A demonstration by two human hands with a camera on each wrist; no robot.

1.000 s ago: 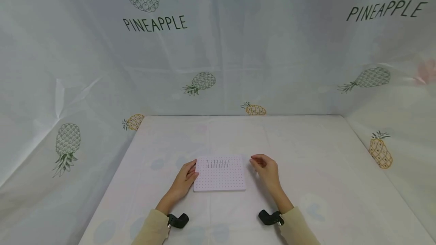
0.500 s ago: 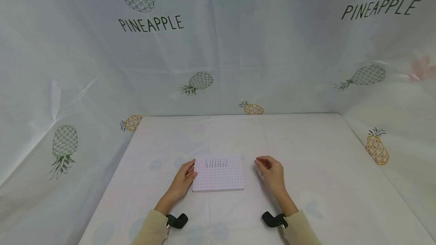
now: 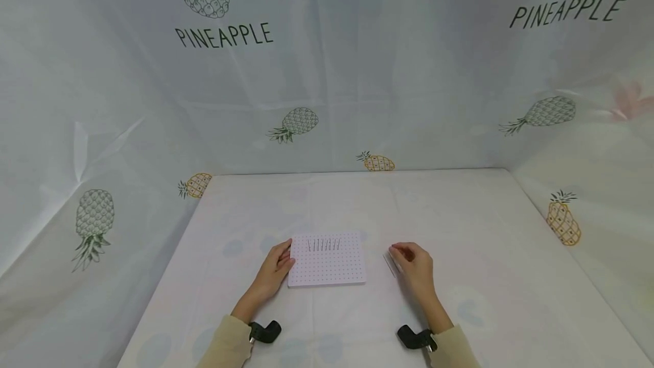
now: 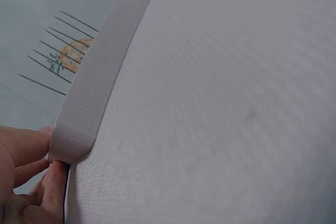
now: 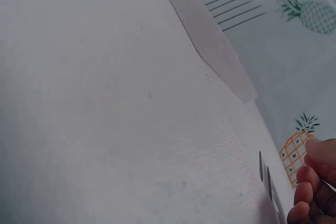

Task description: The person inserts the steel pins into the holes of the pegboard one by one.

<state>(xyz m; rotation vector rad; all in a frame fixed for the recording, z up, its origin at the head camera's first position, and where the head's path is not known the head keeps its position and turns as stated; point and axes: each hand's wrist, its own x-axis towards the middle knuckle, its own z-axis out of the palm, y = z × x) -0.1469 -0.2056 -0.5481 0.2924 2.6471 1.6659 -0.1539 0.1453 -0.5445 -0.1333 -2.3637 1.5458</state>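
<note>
A white pegboard with rows of small holes lies on the table. Several thin dark metal pins stand in one row near its far side. My left hand grips the board's left edge; in the left wrist view its thumb and fingers pinch the corner. To the right of the board, my right hand hovers low with loosely curled fingers, thumb close to the index finger. Just left of it, two loose pins lie side by side on the table. No pin shows between the fingers.
A white cloth with faint blue spots covers the table. Pineapple-print sheeting hangs behind and at both sides. Each wrist wears a black camera, the left camera and the right camera.
My right hand has moved away from the board, to the right and nearer to me, and the two loose pins now show beside it. The left hand keeps its grip on the board.
</note>
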